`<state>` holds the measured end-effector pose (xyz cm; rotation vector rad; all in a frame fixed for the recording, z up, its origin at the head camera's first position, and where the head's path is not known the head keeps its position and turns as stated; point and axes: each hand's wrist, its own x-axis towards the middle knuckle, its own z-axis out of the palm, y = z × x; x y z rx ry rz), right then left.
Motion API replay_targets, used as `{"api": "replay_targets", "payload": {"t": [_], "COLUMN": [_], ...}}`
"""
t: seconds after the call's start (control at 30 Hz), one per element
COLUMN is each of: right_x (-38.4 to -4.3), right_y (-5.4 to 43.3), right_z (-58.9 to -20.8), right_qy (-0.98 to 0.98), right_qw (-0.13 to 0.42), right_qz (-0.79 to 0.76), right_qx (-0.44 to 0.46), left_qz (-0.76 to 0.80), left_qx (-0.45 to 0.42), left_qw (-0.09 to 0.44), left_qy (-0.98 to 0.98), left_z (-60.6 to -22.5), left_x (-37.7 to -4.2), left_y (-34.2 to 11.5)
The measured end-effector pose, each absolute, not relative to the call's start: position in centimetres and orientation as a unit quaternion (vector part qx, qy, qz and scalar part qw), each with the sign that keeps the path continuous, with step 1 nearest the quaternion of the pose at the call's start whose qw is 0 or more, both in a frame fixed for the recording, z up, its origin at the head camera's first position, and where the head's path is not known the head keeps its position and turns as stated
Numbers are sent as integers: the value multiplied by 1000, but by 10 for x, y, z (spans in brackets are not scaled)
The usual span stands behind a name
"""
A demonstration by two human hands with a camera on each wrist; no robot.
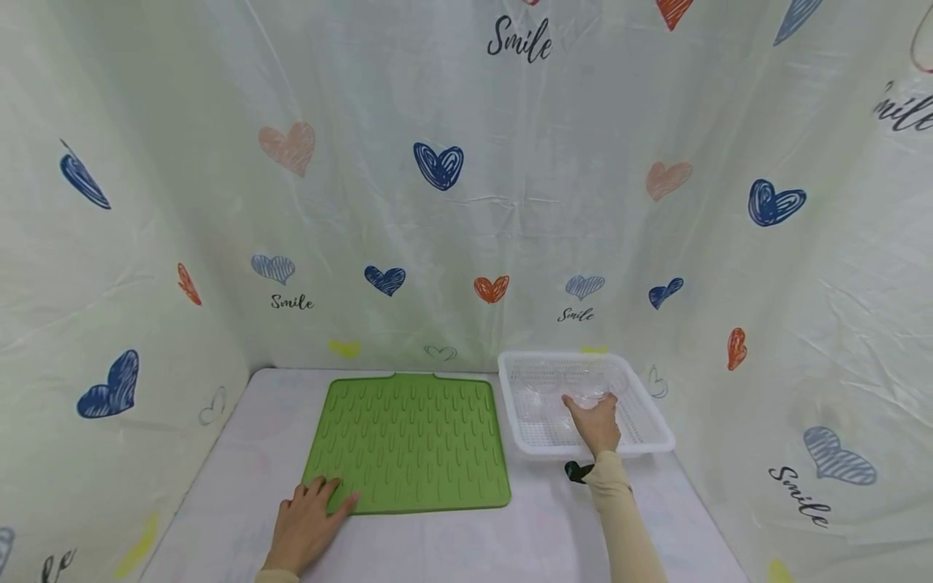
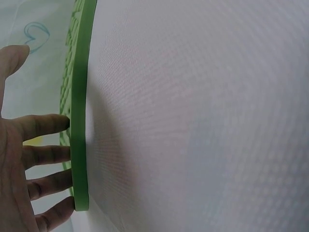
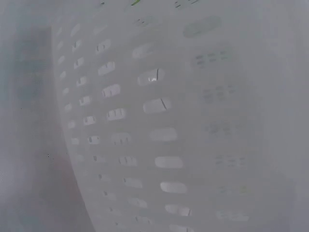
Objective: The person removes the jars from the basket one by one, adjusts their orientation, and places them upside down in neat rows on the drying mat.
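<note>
A green ridged mat (image 1: 411,441) lies flat in the middle of the table. At its near left corner rests my left hand (image 1: 309,518), fingers spread; in the left wrist view the fingertips (image 2: 59,123) touch the mat's edge (image 2: 80,121). My right hand (image 1: 598,425) reaches into a white perforated plastic basket (image 1: 641,405) at the right. Its thumb and fingers stand on either side of a clear, see-through container (image 1: 586,395), whose exact kind is hard to tell. In the right wrist view only the basket's slotted wall (image 3: 164,134) shows, blurred.
More clear pieces (image 1: 535,376) lie in the basket, their outlines faint. A small dark object (image 1: 576,471) is by the right wrist, in front of the basket. A white cloth covers the table (image 1: 437,551); a heart-printed curtain (image 1: 437,227) encloses the back and sides.
</note>
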<state>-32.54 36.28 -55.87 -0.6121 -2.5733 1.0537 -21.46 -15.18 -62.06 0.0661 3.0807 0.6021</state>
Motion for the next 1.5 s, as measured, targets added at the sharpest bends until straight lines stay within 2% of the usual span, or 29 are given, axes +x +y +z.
{"api": "replay_targets", "payload": {"t": [0.8, 0.97, 1.3, 1.5], "right_x": [-318, -316, -307, -304], "right_y": [361, 360, 349, 343], "right_z": [-541, -536, -518, -509], "right_qy": [-869, -873, -880, -885], "right_qw": [273, 278, 309, 363], "right_qz": [366, 357, 338, 283], "right_qx": [-191, -182, -125, -73], "left_qz": [191, 195, 198, 197], "left_qx": [23, 24, 20, 20], "left_qw": [-9, -5, 3, 3], "left_qy": [981, 980, 980, 980], "left_z": [-622, -622, -623, -624], "left_x": [-216, -215, -217, -218], "left_y": [-153, -154, -155, -155]}}
